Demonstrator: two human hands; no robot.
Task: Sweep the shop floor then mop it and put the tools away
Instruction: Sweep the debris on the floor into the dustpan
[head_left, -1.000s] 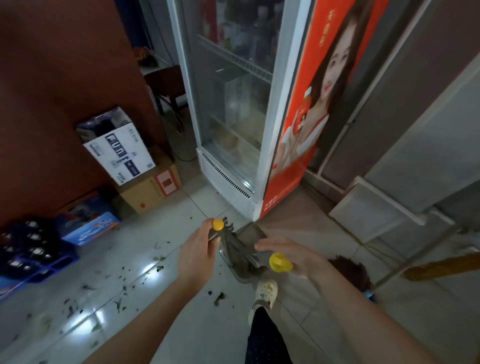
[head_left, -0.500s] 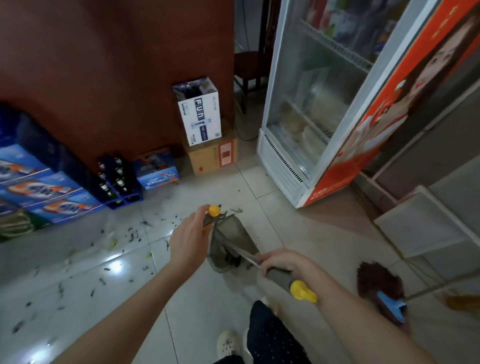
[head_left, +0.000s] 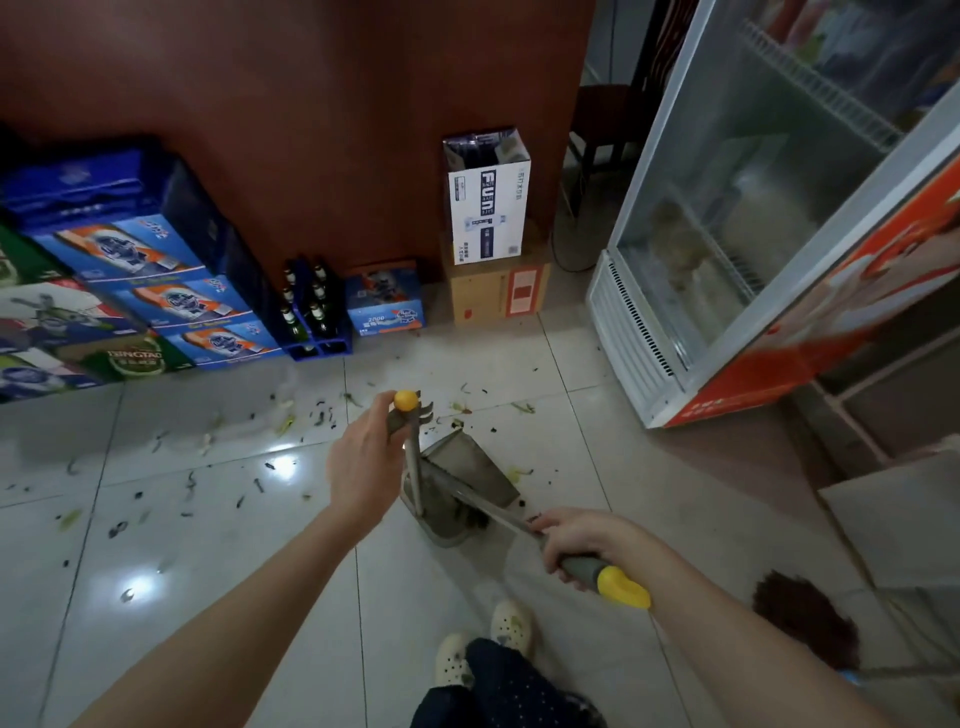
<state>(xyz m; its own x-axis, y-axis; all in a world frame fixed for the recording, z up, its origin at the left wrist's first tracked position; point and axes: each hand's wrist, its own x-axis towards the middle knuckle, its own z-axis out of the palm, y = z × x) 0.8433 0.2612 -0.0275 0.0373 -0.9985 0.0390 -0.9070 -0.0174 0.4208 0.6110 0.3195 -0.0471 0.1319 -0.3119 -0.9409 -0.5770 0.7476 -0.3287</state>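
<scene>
My left hand (head_left: 363, 462) grips the top of the dustpan handle (head_left: 410, 452), which ends in a yellow knob. The grey dustpan (head_left: 470, 470) stands on the tiled floor just right of that hand. My right hand (head_left: 576, 540) holds the broom handle (head_left: 597, 569) at its grey grip with a yellow end. The broom's dark bristles (head_left: 470, 514) rest inside the dustpan. Green and black scraps of litter (head_left: 291, 421) lie scattered over the tiles to the left and beyond the pan.
Stacked blue drink cartons (head_left: 156, 291) and a crate of bottles (head_left: 311, 312) line the red-brown wall. Cardboard boxes (head_left: 493, 249) stand beside a glass-door fridge (head_left: 753, 208). A brown mop head (head_left: 800, 618) lies at the lower right. My feet (head_left: 483, 644) are below the pan.
The view has swung left, bringing the drink cartons into sight. My right hand has drawn the broom handle back toward me. The dustpan has stayed with my left hand.
</scene>
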